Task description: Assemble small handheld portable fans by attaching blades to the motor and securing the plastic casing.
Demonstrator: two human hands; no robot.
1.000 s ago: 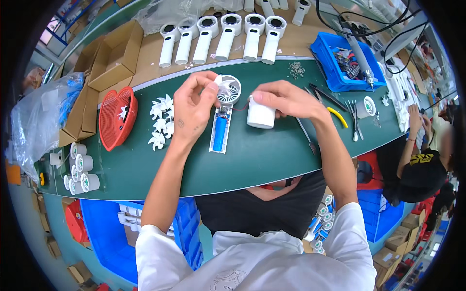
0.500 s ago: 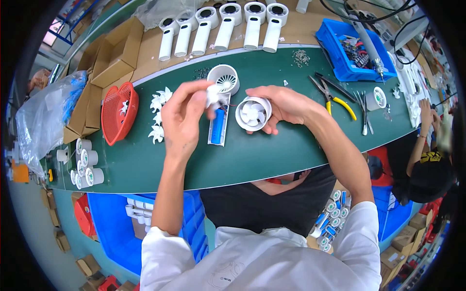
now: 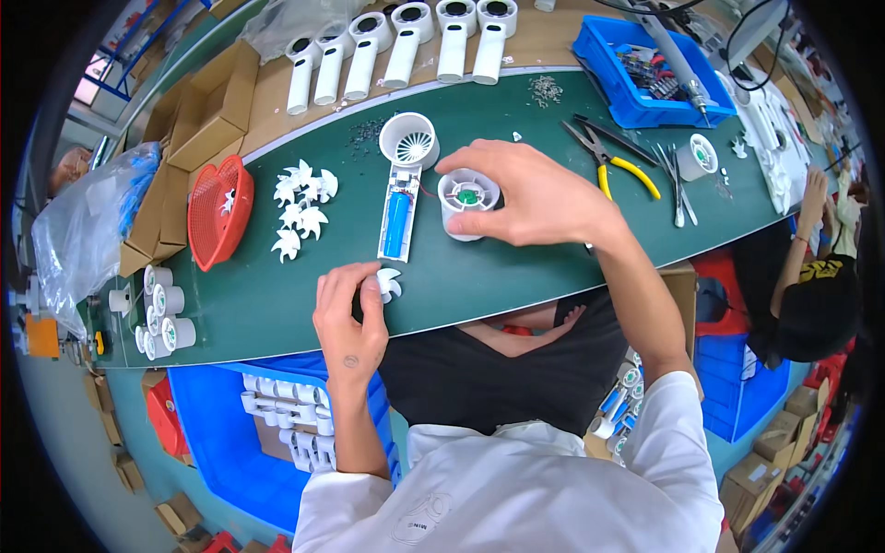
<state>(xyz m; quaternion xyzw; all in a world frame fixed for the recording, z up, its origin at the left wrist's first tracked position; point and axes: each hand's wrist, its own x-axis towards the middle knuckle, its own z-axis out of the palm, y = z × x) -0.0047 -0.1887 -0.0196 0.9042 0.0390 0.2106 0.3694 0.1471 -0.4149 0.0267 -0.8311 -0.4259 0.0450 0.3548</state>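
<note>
My left hand (image 3: 348, 318) is low near the table's front edge, thumb and fingers pinching a small white fan blade (image 3: 391, 285). My right hand (image 3: 539, 198) grips a white round motor housing (image 3: 454, 221) by its sides; its spoked end with a green circuit board (image 3: 468, 196) faces up. Between the hands lies an opened white fan handle (image 3: 386, 241) with a blue battery (image 3: 397, 223) in it. At its far end is a round fan head (image 3: 408, 140) with a slotted grille. Thin wires run beside the battery, toward the motor housing.
Loose fan blades (image 3: 300, 207) lie left, beside a red basket (image 3: 219, 214). Several white handheld fans (image 3: 402, 57) line the back. Yellow-handled pliers (image 3: 601, 161), tweezers (image 3: 678, 189) and a blue parts bin (image 3: 636, 113) are right. White housings (image 3: 169, 313) stand front left.
My left hand has come down toward the front edge with a fan blade. In my right hand the motor housing has turned from its bladed side to its circuit-board side.
</note>
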